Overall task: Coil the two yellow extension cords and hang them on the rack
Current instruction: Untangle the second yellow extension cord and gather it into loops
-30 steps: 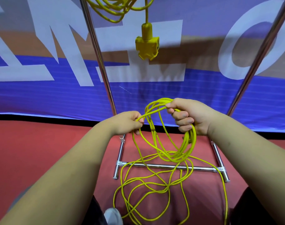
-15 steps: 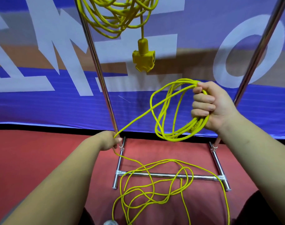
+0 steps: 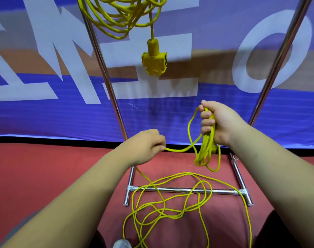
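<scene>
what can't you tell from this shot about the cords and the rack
Head view only:
- Hung cord: its top and what it hangs from are cut off by the upper edge.
- Rack: top bar is out of frame.
- Loose cord on the floor: runs off the bottom edge, ends unseen.
- Coil in the right hand: loop count hidden by the grip.

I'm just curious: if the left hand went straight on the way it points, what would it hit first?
Probably the coiled yellow extension cord hanging from the right hand; the left hand points forward and rightward toward it. Depth is hard to judge.
</scene>
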Available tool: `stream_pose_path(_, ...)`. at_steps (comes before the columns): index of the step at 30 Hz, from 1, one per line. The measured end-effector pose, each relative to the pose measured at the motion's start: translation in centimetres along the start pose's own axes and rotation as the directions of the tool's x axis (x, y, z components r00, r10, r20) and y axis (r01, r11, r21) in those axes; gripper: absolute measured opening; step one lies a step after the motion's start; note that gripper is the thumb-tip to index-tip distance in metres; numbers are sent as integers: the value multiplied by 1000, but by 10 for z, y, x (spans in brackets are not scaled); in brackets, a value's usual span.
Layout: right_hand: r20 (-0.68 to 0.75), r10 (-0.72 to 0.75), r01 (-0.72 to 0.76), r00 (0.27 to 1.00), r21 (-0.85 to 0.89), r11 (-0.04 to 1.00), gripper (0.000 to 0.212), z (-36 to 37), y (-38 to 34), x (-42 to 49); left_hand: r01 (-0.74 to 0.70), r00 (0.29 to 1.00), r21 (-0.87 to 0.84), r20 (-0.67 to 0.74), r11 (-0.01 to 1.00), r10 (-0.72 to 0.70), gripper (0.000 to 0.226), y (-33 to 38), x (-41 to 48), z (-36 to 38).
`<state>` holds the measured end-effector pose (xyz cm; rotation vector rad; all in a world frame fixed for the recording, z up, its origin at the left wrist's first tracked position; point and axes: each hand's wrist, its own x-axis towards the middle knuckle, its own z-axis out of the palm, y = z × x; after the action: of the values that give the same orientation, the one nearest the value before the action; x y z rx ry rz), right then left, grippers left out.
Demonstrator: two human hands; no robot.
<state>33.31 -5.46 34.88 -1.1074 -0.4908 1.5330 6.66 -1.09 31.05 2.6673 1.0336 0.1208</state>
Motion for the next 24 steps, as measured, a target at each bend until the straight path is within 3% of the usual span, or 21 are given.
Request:
stream_pose_path(3, 25, 102, -90, 994, -285, 954, 24, 4, 16, 0, -101, 995, -122, -24, 987, 99, 11, 18, -2, -4)
stream_pose_path(6, -7, 205, -178, 979, -523, 833, 25, 14, 37, -3, -63, 989, -228, -143, 972, 31, 17, 30, -1, -9)
stream_pose_path(11, 113, 326, -194, 939, -610, 768, 20, 23, 49, -13, 67, 963, -387, -216, 920, -161, 37, 29, -2, -14)
stream_pose_path(14, 186, 270, -119, 945, -572, 812, 15, 24, 47, -16, 123, 968, -466, -140, 876, -210, 35, 13, -9, -15)
stream_pose_path(17, 242, 198, -55, 950, -495, 867, 12, 24, 43, -14, 203, 979, -558, 97, 805, -180, 30, -8, -20, -17)
stream_pose_path(20, 254, 164, -22, 953, -482, 876, 8, 22, 40, -15, 282, 948, -671, 305, 685, -90, 38, -28, -30, -13)
stream_pose_path(23, 207, 211, -70, 955, -534, 843, 12, 24, 41, -16, 289, 955, -787, 277, 545, -106, 32, -31, -31, -14)
stream_pose_path(24, 192, 235, -87, 953, -570, 817, 17, 25, 42, -17, 267, 963, -792, 231, 550, -135, 30, -27, -30, -18)
